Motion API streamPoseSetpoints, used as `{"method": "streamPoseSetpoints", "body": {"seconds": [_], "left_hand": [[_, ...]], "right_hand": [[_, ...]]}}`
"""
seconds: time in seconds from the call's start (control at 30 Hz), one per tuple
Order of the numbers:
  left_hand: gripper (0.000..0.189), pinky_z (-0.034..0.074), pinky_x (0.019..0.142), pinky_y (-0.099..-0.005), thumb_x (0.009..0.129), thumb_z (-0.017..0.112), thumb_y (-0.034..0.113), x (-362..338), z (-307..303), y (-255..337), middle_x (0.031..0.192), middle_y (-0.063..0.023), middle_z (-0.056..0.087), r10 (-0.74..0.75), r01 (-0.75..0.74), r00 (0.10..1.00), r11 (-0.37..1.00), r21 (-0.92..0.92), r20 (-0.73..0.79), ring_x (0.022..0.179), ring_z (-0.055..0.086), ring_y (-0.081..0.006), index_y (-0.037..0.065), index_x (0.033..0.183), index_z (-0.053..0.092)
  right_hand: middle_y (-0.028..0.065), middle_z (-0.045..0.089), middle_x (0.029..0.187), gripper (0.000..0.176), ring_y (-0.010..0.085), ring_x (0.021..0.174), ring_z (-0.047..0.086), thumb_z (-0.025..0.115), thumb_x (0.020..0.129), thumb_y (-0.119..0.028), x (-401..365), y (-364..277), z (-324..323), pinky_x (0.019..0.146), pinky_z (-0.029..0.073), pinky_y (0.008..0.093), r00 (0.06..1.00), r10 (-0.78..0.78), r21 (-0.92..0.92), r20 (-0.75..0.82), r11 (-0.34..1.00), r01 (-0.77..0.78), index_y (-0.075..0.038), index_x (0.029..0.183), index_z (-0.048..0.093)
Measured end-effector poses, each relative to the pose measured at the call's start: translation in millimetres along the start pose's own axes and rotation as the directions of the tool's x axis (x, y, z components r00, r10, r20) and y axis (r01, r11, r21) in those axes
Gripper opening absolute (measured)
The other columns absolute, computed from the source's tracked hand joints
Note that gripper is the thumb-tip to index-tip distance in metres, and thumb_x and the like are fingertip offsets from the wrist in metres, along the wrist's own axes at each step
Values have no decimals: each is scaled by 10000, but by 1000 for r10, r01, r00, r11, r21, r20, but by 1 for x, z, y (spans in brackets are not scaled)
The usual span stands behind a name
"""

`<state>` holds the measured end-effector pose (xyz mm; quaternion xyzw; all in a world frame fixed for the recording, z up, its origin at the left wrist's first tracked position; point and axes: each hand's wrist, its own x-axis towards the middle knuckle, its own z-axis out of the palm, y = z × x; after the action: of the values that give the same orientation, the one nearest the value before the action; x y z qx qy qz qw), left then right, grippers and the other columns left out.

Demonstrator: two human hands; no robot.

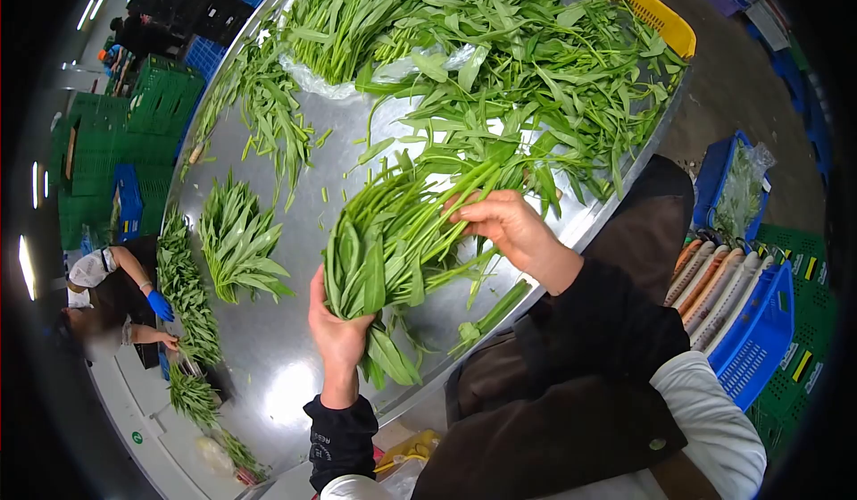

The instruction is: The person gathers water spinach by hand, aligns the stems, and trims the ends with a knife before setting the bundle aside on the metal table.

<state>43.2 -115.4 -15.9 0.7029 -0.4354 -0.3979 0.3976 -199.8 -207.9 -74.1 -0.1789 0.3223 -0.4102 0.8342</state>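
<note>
My left hand (339, 329) is wrapped round the leafy end of a bunch of long green leafy vegetables (384, 241), held above the metal table (295, 348). At the stem side of that bunch is my right hand (504, 223), its fingers pinched together on some stems. Behind my hands a large heap of the same greens (536, 80) covers the back of the table, with clear plastic (326, 83) under part of it. A separate small bunch (239, 241) lies to the left of my left hand.
A co-worker (107, 295) with one blue glove handles greens (187, 295) at the table's left edge. A yellow basket (643, 9) stands at the back right. At the right are blue crates (750, 339); green crates (98, 143) are stacked far left.
</note>
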Motion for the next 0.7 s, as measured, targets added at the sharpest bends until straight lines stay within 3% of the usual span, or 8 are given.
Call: {"method": "streamPoseSetpoints", "body": {"seconds": [0.13, 0.27, 0.33, 0.37, 0.43, 0.5, 0.57, 0.7], "left_hand": [[718, 450, 901, -277, 634, 654, -117, -5, 3, 19, 1152, -96, 578, -10, 7, 998, 999, 47, 60, 1008, 581, -165, -23, 1302, 408], [747, 484, 858, -297, 562, 571, -141, -4, -31, 16, 1119, -107, 587, -26, 28, 999, 998, 57, -44, 975, 598, -195, -28, 1285, 419], [663, 521, 761, -300, 576, 542, -113, -5, -50, 10, 1067, -119, 602, -78, 70, 995, 992, -105, -67, 869, 626, -202, -25, 1228, 458], [638, 529, 729, -298, 580, 530, -103, -9, -56, 9, 1048, -123, 606, -139, 122, 988, 969, -216, -65, 836, 631, -202, -23, 1210, 470], [543, 513, 711, -277, 608, 600, -93, -11, -71, -7, 988, -82, 631, -313, 301, 949, 923, -240, -14, 828, 626, -180, -23, 1143, 535], [516, 506, 731, -271, 622, 637, -70, -17, -64, -2, 979, -73, 634, -367, 350, 929, 847, -400, 36, 818, 624, -173, -17, 1129, 554], [553, 513, 700, -279, 638, 660, -44, -23, -63, 6, 982, -77, 625, -436, 429, 895, 784, -450, 93, 790, 620, -179, -5, 1176, 534], [578, 521, 581, -299, 657, 652, -11, -32, -60, 5, 919, -82, 612, -544, 509, 833, 677, -532, 104, 699, 610, -189, 23, 1214, 500]], "right_hand": [[111, 659, 898, 271, 188, 847, 620, 592, 825, -162, 2, -8, -4, 799, 475, 298, 998, -47, -115, -38, 992, 42, 49, 992, 622], [86, 583, 783, 189, 180, 703, 528, 561, 800, -152, 22, -40, -72, 787, 452, 326, 932, -138, 264, -336, 936, 233, 17, 883, 553], [98, 598, 886, 314, 175, 788, 568, 583, 810, -144, 11, -64, -85, 731, 471, 324, 900, -166, -108, -402, 985, 133, 74, 1032, 542], [138, 571, 1054, 380, 205, 864, 588, 602, 820, -139, 12, -70, -91, 739, 486, 345, 945, -121, -578, -303, 812, -82, 54, 1139, 528], [170, 516, 1187, 422, 335, 941, 597, 619, 829, -223, 7, -43, -83, 772, 490, 401, 890, -451, -995, 62, -100, 19, -7, 1181, 535], [153, 546, 1171, 423, 336, 907, 617, 666, 804, -145, -2, -40, -46, 745, 497, 388, 755, -591, -956, 285, -229, 182, -19, 1185, 531], [92, 632, 1009, 349, 204, 777, 651, 646, 851, -166, -5, -31, -24, 629, 494, 304, 949, -314, -869, 29, 462, 179, -10, 1149, 553], [22, 640, 849, 222, 80, 665, 608, 589, 906, -141, -14, -23, 10, 567, 452, 206, 990, -61, -593, 128, 796, 126, -5, 1081, 600]]}}
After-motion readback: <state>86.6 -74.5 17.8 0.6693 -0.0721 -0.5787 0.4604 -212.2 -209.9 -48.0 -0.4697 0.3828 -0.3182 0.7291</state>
